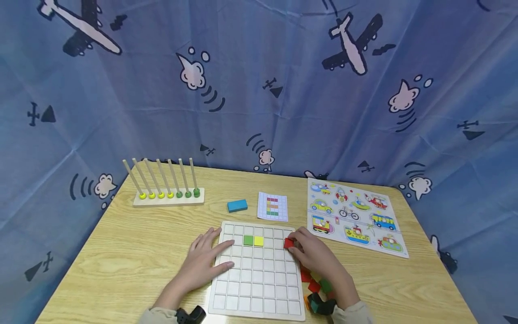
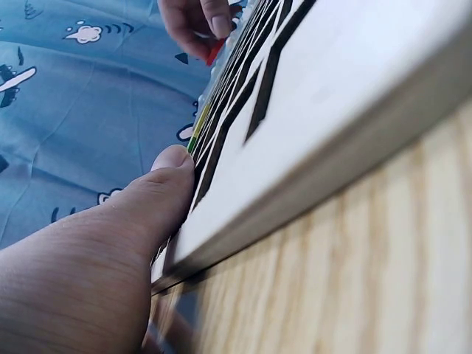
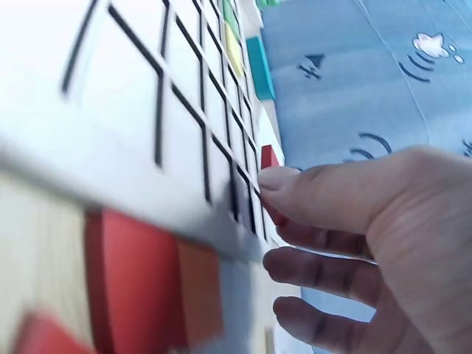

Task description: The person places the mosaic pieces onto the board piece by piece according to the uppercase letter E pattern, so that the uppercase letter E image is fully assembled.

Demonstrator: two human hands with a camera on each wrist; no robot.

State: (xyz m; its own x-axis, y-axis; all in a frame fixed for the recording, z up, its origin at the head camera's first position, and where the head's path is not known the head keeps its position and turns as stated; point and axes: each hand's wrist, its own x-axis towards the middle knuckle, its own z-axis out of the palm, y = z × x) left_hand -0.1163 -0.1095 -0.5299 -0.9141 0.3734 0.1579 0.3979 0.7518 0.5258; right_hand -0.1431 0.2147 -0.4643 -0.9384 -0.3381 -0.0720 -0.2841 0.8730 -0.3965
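Pale sleeves [image 1: 353, 313] are closest, and two hands reach out of them over a white board [image 1: 245, 288] full of little squares. The left hand [image 1: 202, 261] lies on the board's left side, with its thumb and first finger over the edge. It looks like it is there to stop the board from sliding. Its fingers are spread and loose, and they hold nothing.

The right hand [image 1: 311, 252] is pinching a red tile [image 1: 288, 243] between thumb and fingertips. The pinch is small, just as wide as the tile, and the other fingers are bent and hold nothing. That little grip likely leaves the tile easy to put down neatly. The tile is at the right side of the board, near the top. I cannot tell if it touches the board.

Green [image 1: 248, 240] and yellow [image 1: 258, 241] tiles sit side by side in their squares, in about the same row. Loose blocks [image 1: 314, 285] lie by the right arm, maybe so they are easy to grab. Behind the board is a picture card [image 1: 283, 213], probably placed there for easy looking.
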